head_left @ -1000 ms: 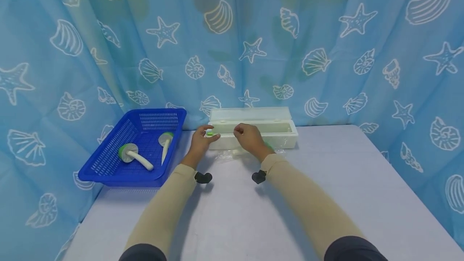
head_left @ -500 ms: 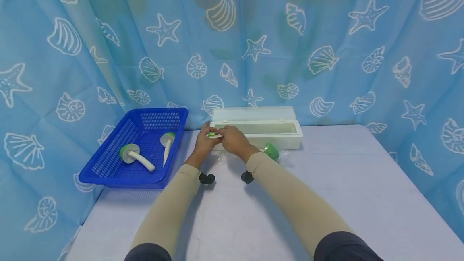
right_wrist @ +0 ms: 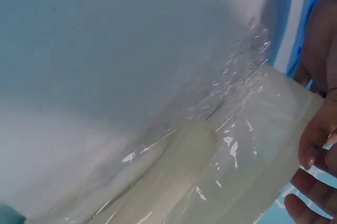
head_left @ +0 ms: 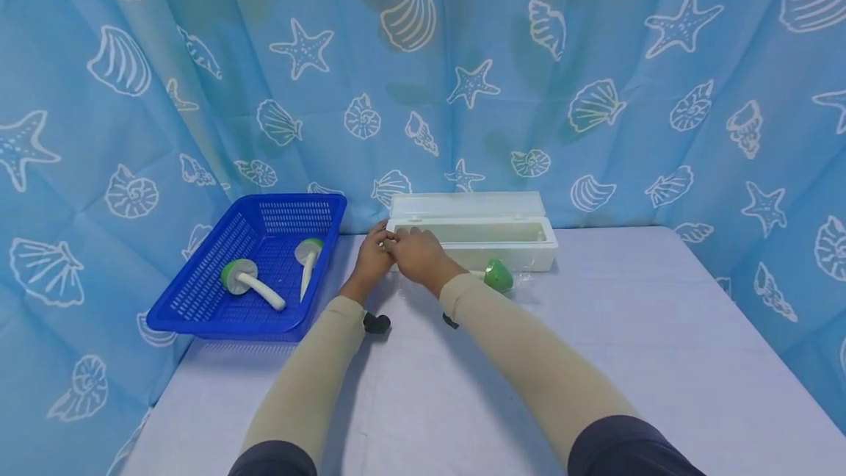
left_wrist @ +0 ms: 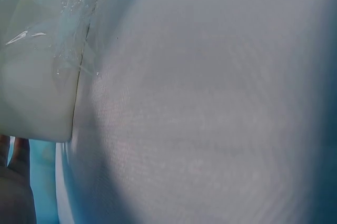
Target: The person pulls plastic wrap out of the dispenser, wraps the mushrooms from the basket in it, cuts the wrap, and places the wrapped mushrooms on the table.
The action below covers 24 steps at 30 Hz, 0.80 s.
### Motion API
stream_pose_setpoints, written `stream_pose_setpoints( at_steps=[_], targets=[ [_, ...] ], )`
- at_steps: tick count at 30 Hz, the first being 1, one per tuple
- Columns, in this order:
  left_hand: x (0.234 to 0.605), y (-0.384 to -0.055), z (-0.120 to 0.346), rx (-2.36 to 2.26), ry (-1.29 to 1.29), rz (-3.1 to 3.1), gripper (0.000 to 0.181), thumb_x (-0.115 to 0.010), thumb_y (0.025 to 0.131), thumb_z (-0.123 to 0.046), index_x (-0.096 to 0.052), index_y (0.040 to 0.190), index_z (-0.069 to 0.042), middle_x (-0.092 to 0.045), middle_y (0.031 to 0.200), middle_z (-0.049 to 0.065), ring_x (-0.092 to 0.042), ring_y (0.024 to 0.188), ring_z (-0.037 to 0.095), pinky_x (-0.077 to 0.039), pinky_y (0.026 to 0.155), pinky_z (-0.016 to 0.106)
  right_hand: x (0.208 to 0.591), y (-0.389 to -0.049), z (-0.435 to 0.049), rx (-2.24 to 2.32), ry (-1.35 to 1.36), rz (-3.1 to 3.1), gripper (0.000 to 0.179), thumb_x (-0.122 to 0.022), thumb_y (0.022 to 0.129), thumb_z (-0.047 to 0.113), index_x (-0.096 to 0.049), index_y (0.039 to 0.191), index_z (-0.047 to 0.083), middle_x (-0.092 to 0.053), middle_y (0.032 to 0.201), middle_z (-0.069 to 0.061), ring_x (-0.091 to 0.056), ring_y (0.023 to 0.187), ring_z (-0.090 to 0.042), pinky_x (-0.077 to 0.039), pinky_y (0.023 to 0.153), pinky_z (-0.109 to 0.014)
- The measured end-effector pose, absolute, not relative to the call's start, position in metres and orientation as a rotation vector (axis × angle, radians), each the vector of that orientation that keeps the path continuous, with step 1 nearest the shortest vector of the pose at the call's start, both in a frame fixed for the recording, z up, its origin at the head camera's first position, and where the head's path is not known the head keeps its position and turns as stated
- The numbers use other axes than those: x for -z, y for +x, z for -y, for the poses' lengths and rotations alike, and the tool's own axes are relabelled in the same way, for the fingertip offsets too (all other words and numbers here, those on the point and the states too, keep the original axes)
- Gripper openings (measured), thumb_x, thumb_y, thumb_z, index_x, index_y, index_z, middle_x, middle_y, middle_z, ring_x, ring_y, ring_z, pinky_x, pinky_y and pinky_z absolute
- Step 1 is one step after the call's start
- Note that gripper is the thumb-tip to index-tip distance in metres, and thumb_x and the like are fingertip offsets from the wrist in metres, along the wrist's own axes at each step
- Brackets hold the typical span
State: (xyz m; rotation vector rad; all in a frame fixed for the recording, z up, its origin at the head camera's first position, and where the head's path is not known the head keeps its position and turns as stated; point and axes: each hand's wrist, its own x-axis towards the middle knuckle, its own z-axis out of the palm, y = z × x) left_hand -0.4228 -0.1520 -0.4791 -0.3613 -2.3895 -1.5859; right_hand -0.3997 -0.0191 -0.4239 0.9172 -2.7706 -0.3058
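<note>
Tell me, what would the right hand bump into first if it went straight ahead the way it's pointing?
Most likely the left hand, by the left end of the white box; depth is unclear, and the hands may already touch.

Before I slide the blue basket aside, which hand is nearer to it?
Left. The left hand is right of the blue basket, apart from it; the right hand is farther right, at the left end of the white box.

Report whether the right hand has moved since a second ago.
Yes. Judged against the white box in the head view, the right hand has shifted left, toward the box's left end.
</note>
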Motion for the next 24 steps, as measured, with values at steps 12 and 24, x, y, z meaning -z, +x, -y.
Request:
stream_pose_setpoints(
  at_steps=[12, 24],
  targets=[
    [0.484, -0.427, 0.156, 1.369, -0.419, 2.455, 0.017, -0.066, 0.080, 0.007, -0.069, 0.097, 0.006, -0.037, 0.147, 0.026, -0.032, 0.137, 0.040, -0.037, 0.101, 0.057, 0.430, -0.398, 0.021, 0.313, 0.900, 2.760, 0.033, -0.053, 0.101, 0.024, -0.052, 0.134, 0.024, -0.059, 0.122, -0.004, -0.057, 0.103, -0.028, -0.051, 0.078, -0.044],
    [0.482, -0.434, 0.157, 1.412, -0.293, 2.498, 0.019, -0.080, 0.077, -0.009, -0.069, 0.090, 0.000, -0.038, 0.150, 0.016, -0.033, 0.138, 0.036, -0.032, 0.107, 0.052, 0.426, -0.404, 0.006, 0.429, 0.921, 2.693, 0.039, -0.055, 0.101, 0.023, -0.049, 0.139, 0.023, -0.063, 0.108, -0.003, -0.061, 0.096, -0.026, -0.052, 0.079, -0.040]
  ],
)
